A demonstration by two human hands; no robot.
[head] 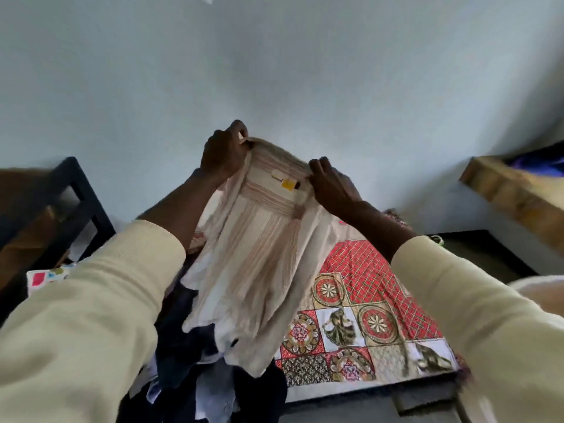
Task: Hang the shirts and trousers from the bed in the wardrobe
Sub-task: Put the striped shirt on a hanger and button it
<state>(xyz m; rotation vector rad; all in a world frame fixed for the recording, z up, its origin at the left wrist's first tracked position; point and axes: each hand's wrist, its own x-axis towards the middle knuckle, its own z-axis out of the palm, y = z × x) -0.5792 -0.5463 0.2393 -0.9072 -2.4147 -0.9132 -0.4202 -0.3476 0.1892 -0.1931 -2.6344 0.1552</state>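
- Above the bed (pixel 381 300), head view: cream striped shirt (pixel 259 254) held up at frame centre, collar at 12 o'clock, hem hanging twd 6.
- L hand (pixel 224 154) pinches collar's left end, fingers curled round fabric.
- R hand (pixel 331 184) grips collar's right end, at 3 o'clock of yellow tag (pixel 287 183).
- Dark clothes pile (pixel 189 346) on bed at 7 o'clock of shirt, partly under hem.
- Red patterned bedspread (pixel 366 270) at 4 o'clock.

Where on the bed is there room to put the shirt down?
The patterned bedspread lies bare right of the striped shirt, out to the bed's right edge. Left, under the shirt, it is crowded with a pile of dark clothes.
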